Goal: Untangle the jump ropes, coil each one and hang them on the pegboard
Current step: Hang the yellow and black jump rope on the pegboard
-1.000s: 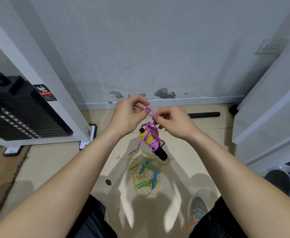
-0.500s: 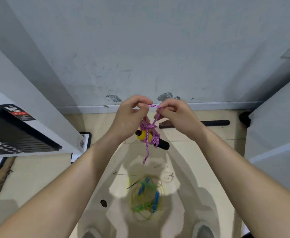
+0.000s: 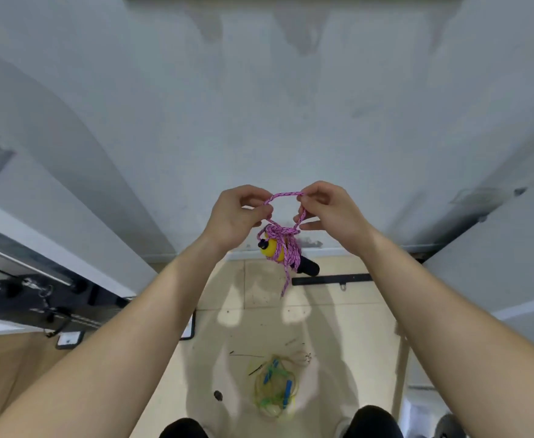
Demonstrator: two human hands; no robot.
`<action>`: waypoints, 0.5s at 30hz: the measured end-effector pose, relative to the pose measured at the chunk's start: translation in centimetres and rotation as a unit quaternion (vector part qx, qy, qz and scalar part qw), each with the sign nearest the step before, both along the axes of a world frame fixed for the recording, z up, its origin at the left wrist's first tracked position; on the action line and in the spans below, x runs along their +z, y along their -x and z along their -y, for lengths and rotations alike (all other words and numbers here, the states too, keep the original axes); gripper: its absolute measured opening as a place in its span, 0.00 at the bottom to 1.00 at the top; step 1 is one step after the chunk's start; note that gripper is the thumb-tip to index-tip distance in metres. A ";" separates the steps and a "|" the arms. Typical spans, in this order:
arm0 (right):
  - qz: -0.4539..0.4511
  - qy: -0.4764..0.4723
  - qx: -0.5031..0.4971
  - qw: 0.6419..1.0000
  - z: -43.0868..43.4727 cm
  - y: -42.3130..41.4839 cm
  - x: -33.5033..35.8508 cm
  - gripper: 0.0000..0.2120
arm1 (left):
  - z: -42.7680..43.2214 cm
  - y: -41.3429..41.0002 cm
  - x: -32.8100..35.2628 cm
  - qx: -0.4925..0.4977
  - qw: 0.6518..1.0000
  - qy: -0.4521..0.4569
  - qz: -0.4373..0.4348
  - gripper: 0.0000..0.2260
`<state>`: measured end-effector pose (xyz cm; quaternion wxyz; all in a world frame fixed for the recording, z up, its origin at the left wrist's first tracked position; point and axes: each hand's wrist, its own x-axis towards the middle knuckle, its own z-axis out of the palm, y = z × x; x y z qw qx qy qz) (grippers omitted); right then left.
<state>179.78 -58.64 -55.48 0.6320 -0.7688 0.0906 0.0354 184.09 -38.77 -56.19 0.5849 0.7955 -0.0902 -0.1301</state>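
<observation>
Pinching: left hand (image 3: 237,216) and right hand (image 3: 332,213) each pinch the top loop of the pink rope (image 3: 286,194), frame centre.
Bundle: wound round its handles (image 3: 273,249), hanging just below the hands.
Advice: probably best to keep the loop spread wide for a peg.
Count: two hands; two ropes, the yellow-green rope (image 3: 275,393) on the floor (image 3: 338,343), lower centre.

Arms outstretched, left grip (image 3: 237,217) and right grip (image 3: 331,213) pinching, close together.
</observation>
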 end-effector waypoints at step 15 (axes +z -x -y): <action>0.047 -0.007 -0.020 0.999 -0.4 0.9 32.8 0.02 | 0.2 0.6 33.2 -0.017 0.999 0.040 0.032 0.05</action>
